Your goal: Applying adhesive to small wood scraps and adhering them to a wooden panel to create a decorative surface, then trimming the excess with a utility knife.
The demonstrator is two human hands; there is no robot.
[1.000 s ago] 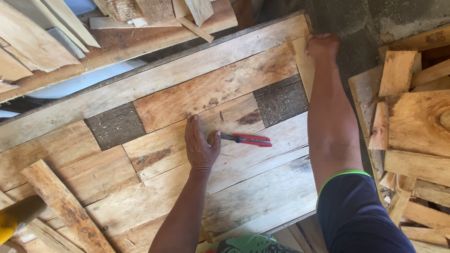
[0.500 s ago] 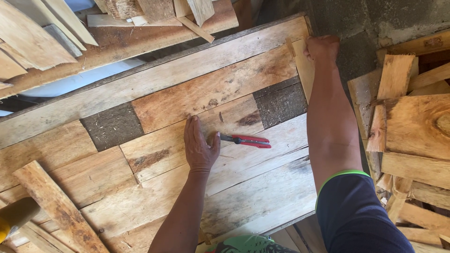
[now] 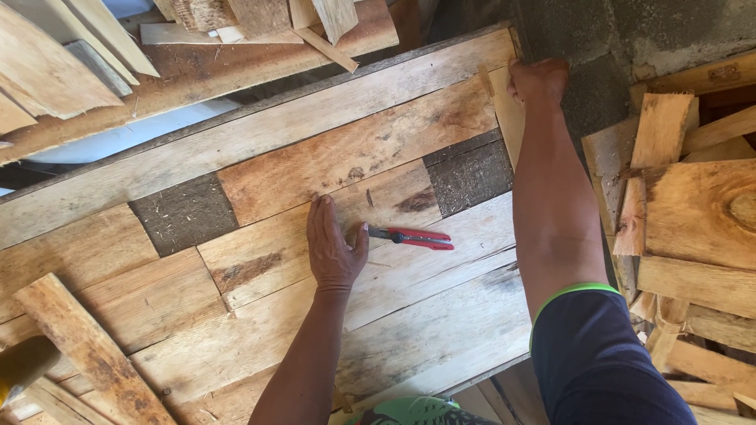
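My left hand (image 3: 332,245) lies flat, fingers together, on a panel of joined wooden planks (image 3: 260,205). Its thumb points toward red-handled pliers (image 3: 411,238) lying on the planks just to its right, close to the thumb but not held. My right hand (image 3: 537,79) is stretched out to the far right corner of the panel and grips a narrow upright plank (image 3: 504,106) at the panel's end. Two dark rough patches (image 3: 183,214) (image 3: 471,173) show between the planks.
Loose boards and offcuts (image 3: 685,205) are piled at the right. More planks and scraps (image 3: 197,39) lie beyond the panel's far edge. A slanted board (image 3: 90,354) rests on the near left corner. A green shoe (image 3: 417,411) shows at the bottom.
Both hands stay where they were; only the view has shifted slightly.
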